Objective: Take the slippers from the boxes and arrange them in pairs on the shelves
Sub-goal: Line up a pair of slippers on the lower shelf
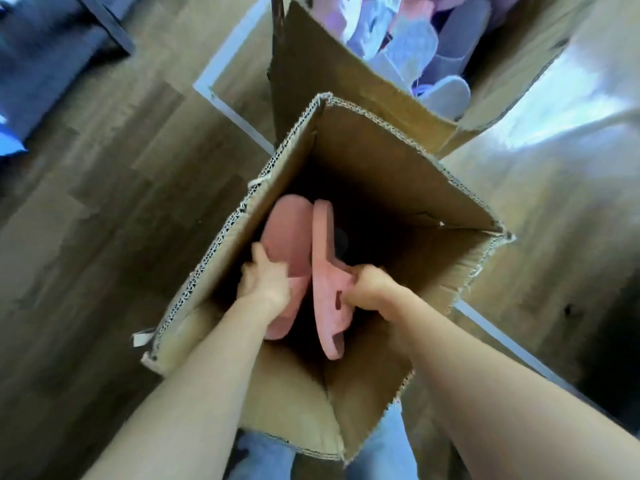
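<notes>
Curling round the near part of the left pink slipper (287, 233), the fingers of my left hand (265, 278) are clamped on it, thumb pressed on its upper face. My right hand (369, 287) is closed tight on the right pink slipper (323, 244), gripping it about the middle of its length. That one is turned on its edge. The two slippers sit side by side, just beside each other, both pointing toward twelve o'clock, with the right-hand one at three o'clock of the other.

Both hands and both slippers are down inside the near box (398, 161), an open cardboard carton with ragged corrugated rims. Its bottom is dark and I cannot tell what else lies there.

At twelve o'clock from it stands the far box (329, 81), also open and touching the near one, holding a pile of slippers (433, 39) in lilac, grey and pink. A white bar (228, 57) runs along the wooden floor (104, 168) at eleven o'clock. Dark furniture (52, 39) sits at ten o'clock, and my jeans (388, 455) show at six.
</notes>
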